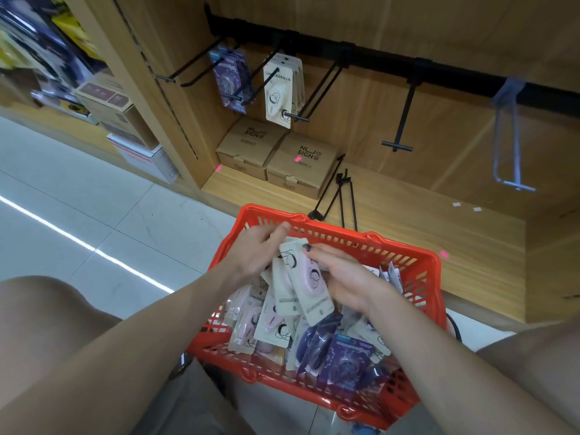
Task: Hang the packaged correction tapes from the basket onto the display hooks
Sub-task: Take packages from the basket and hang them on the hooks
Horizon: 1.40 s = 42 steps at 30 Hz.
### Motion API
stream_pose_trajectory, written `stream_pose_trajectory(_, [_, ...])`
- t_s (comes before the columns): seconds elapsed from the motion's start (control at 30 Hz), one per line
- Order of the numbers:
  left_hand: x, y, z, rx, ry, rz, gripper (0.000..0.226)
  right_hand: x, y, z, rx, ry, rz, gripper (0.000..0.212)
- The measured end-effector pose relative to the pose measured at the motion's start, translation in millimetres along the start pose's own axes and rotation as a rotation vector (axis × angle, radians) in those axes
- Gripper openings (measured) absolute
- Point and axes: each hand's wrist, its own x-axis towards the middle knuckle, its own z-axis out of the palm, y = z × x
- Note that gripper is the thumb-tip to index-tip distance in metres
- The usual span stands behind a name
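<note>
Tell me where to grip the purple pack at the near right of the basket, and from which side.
Pinch the purple pack by its flat card edge, probably the top, coming from above. It lies face up on the pile in the basket, its rounded blister bulging at the middle, so fingers would likely slip there. Both the left hand and the right hand are busy with cream packs.

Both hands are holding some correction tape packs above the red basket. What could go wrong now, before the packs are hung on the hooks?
1. The left hand and right hand hold several cream packs fanned loosely; one might slip back into the red basket.
2. Cream and purple packs lie mixed in the basket, so a pack may end up on the wrong hook: the purple hung packs and cream hung packs hang side by side.
</note>
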Motion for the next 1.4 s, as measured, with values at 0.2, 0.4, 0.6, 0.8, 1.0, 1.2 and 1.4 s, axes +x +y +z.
stream_pose_trajectory(0.2, [2,-3,6,-0.03,-0.049,0.01,0.062,-1,5,9,0.067,0.041,0.049,0.04])
stream_pose_trajectory(0.4, [-1,4,8,0.014,-0.046,0.124,0.041,0,2,9,0.028,-0.061,0.036,0.042])
stream_pose_trajectory(0.6, [1,6,8,-0.06,-0.114,0.056,0.06,7,3,-9,-0.045,-0.095,0.104,0.044])
stream_pose_trajectory(0.8, [15,-14,-12,-0.315,-0.219,-0.354,0.068,16,21,-34,-0.002,0.062,0.2,0.029])
stream_pose_trajectory(1.0, [17,-64,-4,0.494,-0.207,-0.29,0.042,23,35,-46,0.139,0.22,0.211,0.046])
stream_pose_trajectory(1.2, [20,-67,5,0.555,-0.109,-0.078,0.05,29,36,-45,0.209,0.21,0.151,0.041])
stream_pose_trajectory(1.4, [26,-58,18,0.779,-0.145,-0.109,0.044,29,35,-40,0.2,0.133,0.137,0.024])
